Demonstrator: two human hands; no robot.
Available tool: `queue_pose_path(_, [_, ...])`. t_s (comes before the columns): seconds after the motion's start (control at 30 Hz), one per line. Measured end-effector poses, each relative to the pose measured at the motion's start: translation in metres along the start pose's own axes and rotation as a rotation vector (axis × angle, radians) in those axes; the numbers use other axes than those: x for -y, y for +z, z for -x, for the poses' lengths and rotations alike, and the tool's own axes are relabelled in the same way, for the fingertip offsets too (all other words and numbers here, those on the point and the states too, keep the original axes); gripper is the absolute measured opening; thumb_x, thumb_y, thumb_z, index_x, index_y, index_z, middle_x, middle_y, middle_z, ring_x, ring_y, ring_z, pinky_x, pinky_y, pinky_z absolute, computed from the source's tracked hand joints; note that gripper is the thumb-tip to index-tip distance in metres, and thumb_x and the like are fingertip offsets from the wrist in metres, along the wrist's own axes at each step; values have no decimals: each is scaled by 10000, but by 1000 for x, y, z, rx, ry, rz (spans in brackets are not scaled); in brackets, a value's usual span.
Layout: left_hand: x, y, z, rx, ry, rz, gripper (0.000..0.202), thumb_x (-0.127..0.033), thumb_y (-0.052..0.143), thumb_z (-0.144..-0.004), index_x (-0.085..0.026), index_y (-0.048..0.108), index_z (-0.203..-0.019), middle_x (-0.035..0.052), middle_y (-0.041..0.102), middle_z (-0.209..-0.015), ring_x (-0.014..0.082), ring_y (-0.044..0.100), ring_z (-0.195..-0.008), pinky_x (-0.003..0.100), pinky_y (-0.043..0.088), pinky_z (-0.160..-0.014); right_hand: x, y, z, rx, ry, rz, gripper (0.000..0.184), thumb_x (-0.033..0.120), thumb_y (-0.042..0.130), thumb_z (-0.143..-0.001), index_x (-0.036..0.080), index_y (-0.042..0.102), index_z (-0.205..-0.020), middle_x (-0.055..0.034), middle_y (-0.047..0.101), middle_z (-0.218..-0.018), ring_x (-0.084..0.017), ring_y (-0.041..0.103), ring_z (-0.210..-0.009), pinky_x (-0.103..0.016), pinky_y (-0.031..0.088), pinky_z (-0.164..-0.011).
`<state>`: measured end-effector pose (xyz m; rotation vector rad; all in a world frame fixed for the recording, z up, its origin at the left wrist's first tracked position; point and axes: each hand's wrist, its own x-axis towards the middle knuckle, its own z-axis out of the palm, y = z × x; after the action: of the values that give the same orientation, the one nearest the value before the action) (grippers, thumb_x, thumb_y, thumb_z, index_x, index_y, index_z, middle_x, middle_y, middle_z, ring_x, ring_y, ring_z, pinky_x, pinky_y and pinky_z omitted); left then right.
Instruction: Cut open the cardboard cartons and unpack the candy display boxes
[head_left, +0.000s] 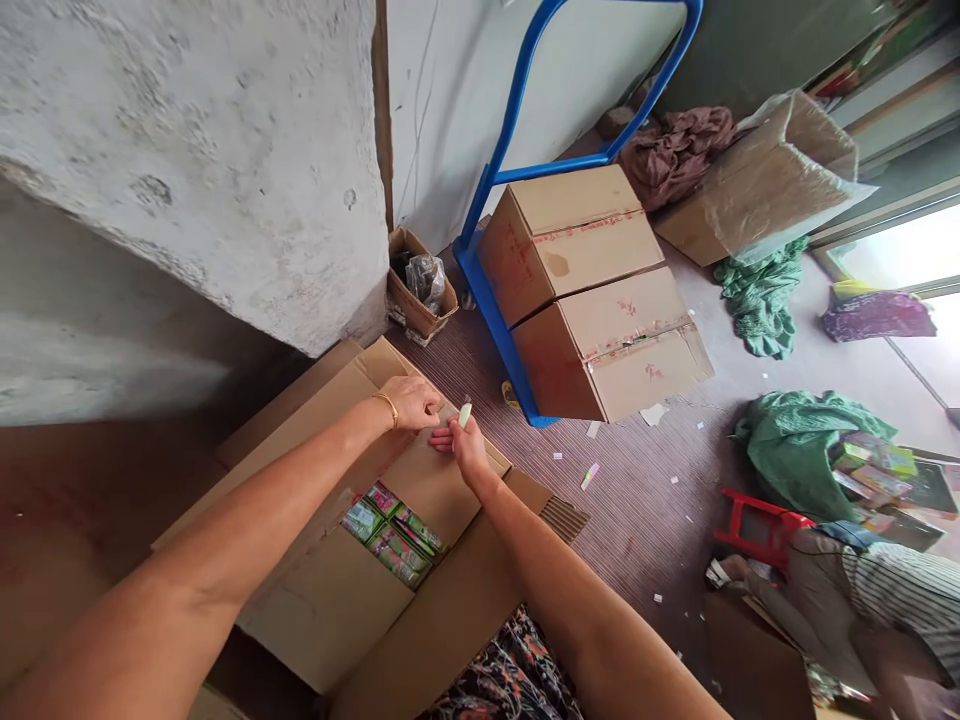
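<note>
In the head view, an open cardboard box (435, 482) lies before me, with its flaps partly folded over. Through a gap between flaps show several small green and pink packets (394, 533). My left hand (411, 402), a bangle on its wrist, is closed over the box's far side, fingers curled down; whatever is between them is hidden. Close beside it, my right hand (468, 450) grips a small pale, whitish-green object (465, 413) near the thumb, its other fingers stretched toward the left hand. That object's kind is unclear.
A blue hand truck (469, 275) carries two taped cartons (622, 340) ahead. A small box of plastic wrap (421, 290) stands by the wall. At right are green cloths (806, 440), a red stool (761, 530) and a seated person (862, 590). Paper scraps litter the floor.
</note>
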<state>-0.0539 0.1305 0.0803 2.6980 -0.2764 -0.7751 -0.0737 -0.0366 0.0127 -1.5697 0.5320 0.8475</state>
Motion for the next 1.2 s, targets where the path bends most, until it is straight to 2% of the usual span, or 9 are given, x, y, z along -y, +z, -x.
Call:
queue_pose_path(0.13, [4,-2,5,4,56,3,298,-423,516,-834,-174,680,-833,88,646,-930,225,575,-964,320,442,-785,0,-2,1,31,10,-39,50,203,436,-880,218,396,-905,61,574,-514,-142,622,-478,-239,529,-509])
queue_pose_path(0.27, [-13,25,34,-143,41,15,565,-442,673,-764,-268,546,-1286,128,484,-1345,311,363,-1319,479,293,-1088,-2,8,6,56,3,-90,82,187,473,-843,212,442,-914,46,613,-589,-125,631,-542,-226,529,-563])
queue_pose_path(0.37, [-31,73,74,-238,-207,47,926,-195,764,-677,-401,299,-1451,132,226,-1540,359,154,-1434,579,163,-1136,-3,20,9,89,-34,-156,113,171,520,-783,201,514,-892,32,642,-696,-104,623,-595,-203,517,-585])
queue_pose_path(0.47, [-41,118,109,-283,-513,97,882,-105,701,-699,-364,323,-1452,172,215,-1540,375,170,-1431,601,154,-1137,-4,25,10,59,-7,-206,96,184,543,-751,193,518,-843,33,611,-671,-103,601,-574,-210,515,-578])
queue_pose_path(0.57, [-42,138,115,-348,-611,99,766,-76,603,-770,-351,354,-1441,185,216,-1537,370,154,-1437,616,151,-1136,-4,24,10,26,36,-251,125,186,563,-734,194,498,-840,36,572,-642,-102,585,-556,-232,533,-599])
queue_pose_path(0.73, [-42,137,95,-467,-697,148,528,-117,315,-926,-320,451,-1394,200,266,-1514,362,130,-1433,616,189,-1131,-10,31,18,-28,80,-301,138,146,527,-758,204,481,-874,21,586,-720,-89,595,-609,-241,563,-648])
queue_pose_path(0.83, [-41,133,94,-441,-641,205,516,-124,286,-932,-273,459,-1395,228,256,-1510,375,107,-1429,626,198,-1122,-24,38,27,-81,100,-220,124,167,480,-803,233,450,-905,33,598,-732,-101,618,-619,-260,576,-607])
queue_pose_path(0.93, [-38,127,99,-389,-614,246,525,-109,272,-923,-252,475,-1385,229,288,-1497,379,137,-1427,639,233,-1098,-42,41,34,-121,119,-93,57,224,460,-842,242,417,-873,75,513,-564,-120,589,-483,-248,538,-480])
queue_pose_path(1.2, [-35,110,101,-311,-596,195,547,-67,229,-891,-142,516,-1350,272,344,-1449,416,259,-1387,607,283,-1083,-60,27,34,-15,-41,66,92,307,479,-836,244,415,-859,99,491,-531,-119,612,-488,-207,482,-463])
